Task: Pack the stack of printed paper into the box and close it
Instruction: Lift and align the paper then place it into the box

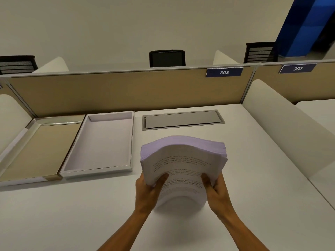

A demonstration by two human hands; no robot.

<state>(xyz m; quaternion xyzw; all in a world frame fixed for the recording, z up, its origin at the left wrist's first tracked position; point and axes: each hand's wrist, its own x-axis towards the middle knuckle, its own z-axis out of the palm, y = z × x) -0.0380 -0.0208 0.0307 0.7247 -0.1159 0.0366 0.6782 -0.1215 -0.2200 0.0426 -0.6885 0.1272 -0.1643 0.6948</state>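
Observation:
A thick stack of printed paper (183,160) is held above the white desk, bowed upward in the middle, with black text on the top sheet. My left hand (149,190) grips its near left corner, thumb on top. Its near right corner is gripped by my right hand (215,191) in the same way. To the left lies the open white box (130,142), with nothing inside. Its lid (39,149) lies upturned further left, touching the box, showing a tan inner face.
A grey cable hatch (183,120) is set into the desk behind the stack. A tan partition (117,91) with labels 303 and 302 closes the back. White side dividers (282,122) stand right and left. Black chairs sit beyond the partition.

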